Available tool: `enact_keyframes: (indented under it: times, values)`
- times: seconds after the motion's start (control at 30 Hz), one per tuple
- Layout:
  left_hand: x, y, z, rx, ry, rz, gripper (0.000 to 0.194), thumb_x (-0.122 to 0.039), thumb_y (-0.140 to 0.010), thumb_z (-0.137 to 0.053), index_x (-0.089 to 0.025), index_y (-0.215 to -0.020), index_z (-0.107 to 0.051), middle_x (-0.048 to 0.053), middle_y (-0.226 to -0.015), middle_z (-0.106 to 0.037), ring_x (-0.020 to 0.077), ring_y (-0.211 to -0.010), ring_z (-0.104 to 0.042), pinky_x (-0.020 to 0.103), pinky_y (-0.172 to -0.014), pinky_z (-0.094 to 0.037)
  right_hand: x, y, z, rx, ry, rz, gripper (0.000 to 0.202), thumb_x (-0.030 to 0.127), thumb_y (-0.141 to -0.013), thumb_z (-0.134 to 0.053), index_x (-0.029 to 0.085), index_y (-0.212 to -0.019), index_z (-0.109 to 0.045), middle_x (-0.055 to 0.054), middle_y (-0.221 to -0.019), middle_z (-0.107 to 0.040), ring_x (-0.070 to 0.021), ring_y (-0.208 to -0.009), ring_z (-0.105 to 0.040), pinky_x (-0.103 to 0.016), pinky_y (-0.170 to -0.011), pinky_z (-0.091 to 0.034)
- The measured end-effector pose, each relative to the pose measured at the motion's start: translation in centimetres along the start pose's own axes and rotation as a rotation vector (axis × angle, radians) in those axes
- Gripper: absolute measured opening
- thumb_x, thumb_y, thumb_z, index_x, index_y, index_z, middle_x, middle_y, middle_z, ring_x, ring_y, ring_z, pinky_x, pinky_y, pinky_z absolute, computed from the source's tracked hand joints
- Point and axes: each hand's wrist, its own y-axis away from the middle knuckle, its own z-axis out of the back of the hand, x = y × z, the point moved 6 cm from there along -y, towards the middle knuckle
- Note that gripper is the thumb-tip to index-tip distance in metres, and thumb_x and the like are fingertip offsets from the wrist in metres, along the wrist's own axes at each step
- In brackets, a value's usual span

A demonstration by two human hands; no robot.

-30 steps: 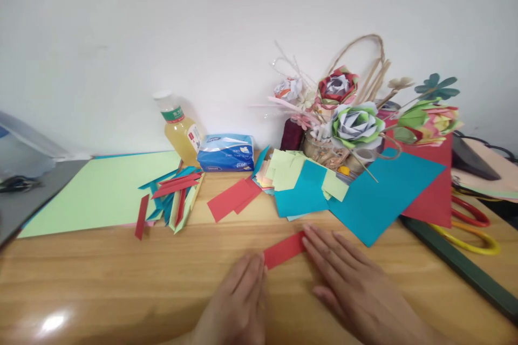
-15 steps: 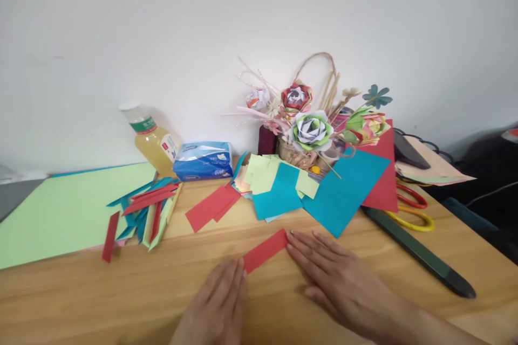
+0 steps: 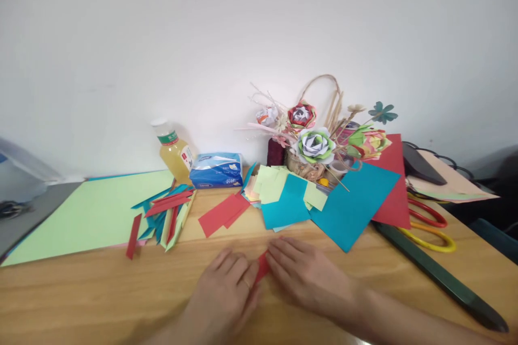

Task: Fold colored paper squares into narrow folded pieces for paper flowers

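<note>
Where hands touch it, red paper lies between.

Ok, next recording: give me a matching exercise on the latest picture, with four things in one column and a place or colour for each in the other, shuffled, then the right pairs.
1. red strip
2. tissue packet
3. bottle
4. leftmost large sheet

A. light green
B. mostly blue
C. between left hand and right hand
D. yellow inside

Right pairs: 1-C, 2-B, 3-D, 4-A.
</note>
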Motion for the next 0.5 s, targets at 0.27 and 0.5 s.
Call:
enact_keyframes:
  times: [0.27,0.5]
  values:
    - [-0.2,-0.7,-1.3,-0.005,-0.027,-0.034,0.026,-0.005,-0.086,-0.036,-0.013,-0.081,-0.061,0.006,-0.074,-0.064,0.0171,-0.066,-0.059,0.027,-0.060,-0.049,-0.1,-0.7,-0.1,0.030,-0.117,-0.007,0.027,0.011,-0.089,-0.037,0.015,-0.077,-0.060,-0.005,-0.066,-0.062,-0.0163,-0.063,-0.056,-0.030,-0.058,-0.044]
    - [0.1,-3.1,-1.5,0.142,0.201,0.064,0.028,-0.008,-0.083,-0.035,-0.016,-0.067,-0.056,0.002,-0.059,-0.059,0.0155,-0.052,-0.055,0.025,-0.049,-0.043,-1.8,-0.7,1.3,0.147,-0.263,-0.168,0.017,0.016,-0.091,-0.041,0.017,-0.083,-0.056,-0.002,-0.073,-0.061,-0.0149,-0.064,-0.055,-0.028,-0.058,-0.040]
